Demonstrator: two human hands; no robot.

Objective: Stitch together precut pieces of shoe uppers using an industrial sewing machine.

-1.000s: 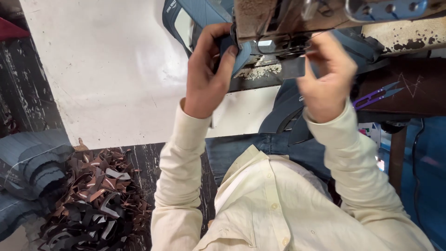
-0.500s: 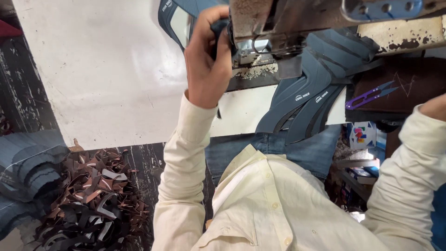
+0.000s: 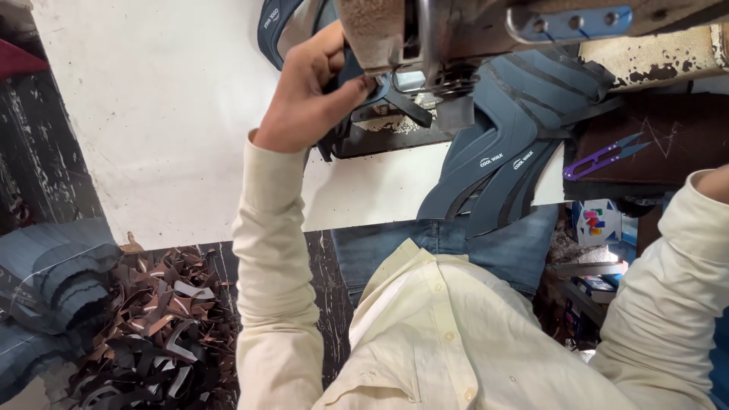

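Single head camera, looking steeply down, close over sewing table [image 3: 167, 129]

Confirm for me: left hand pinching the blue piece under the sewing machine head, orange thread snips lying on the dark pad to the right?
Not quite: the thread snips are purple, not orange, as the head view shows. The left hand does pinch the blue piece by the sewing machine head, snips on the dark pad.

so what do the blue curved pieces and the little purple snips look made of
Blue curved pieces: probably synthetic leather, matte, thin and flat, overlapping limply at the table edge. Purple snips: handles look like glossy plastic; blades too small to judge. The left hand holds one such piece at the machine.
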